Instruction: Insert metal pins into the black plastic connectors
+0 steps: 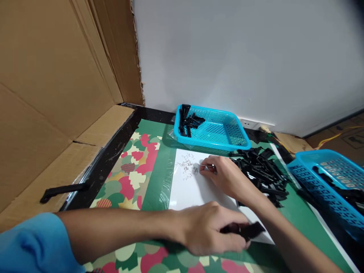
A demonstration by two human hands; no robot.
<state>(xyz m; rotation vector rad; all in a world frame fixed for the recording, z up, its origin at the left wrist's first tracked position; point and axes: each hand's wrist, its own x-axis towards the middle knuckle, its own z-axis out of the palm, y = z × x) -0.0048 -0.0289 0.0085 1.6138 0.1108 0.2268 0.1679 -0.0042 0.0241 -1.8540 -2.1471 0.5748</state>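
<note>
My left hand (pixel 214 229) comes in from the left, closed around a black plastic part (pixel 253 230) whose end sticks out past the fingers. Farther off, my right hand (pixel 218 172) pinches a thin silvery piece (pixel 205 165), mostly hidden by the fingers, so its kind is unclear. Its tip points at a scatter of tiny thin wire pieces (pixel 187 165), perhaps small springs, on a white sheet (pixel 184 197). A heap of black plastic parts (pixel 263 170) lies right of the sheet, beyond my right forearm.
At the wall stands a blue basket (pixel 213 146) with several black parts at its left end. Another blue basket (pixel 318 189) holding black parts is on the right. Cardboard (pixel 57 76) borders the left, with a black strip (pixel 64 189) on it. Cables (pixel 327 140) run at the right.
</note>
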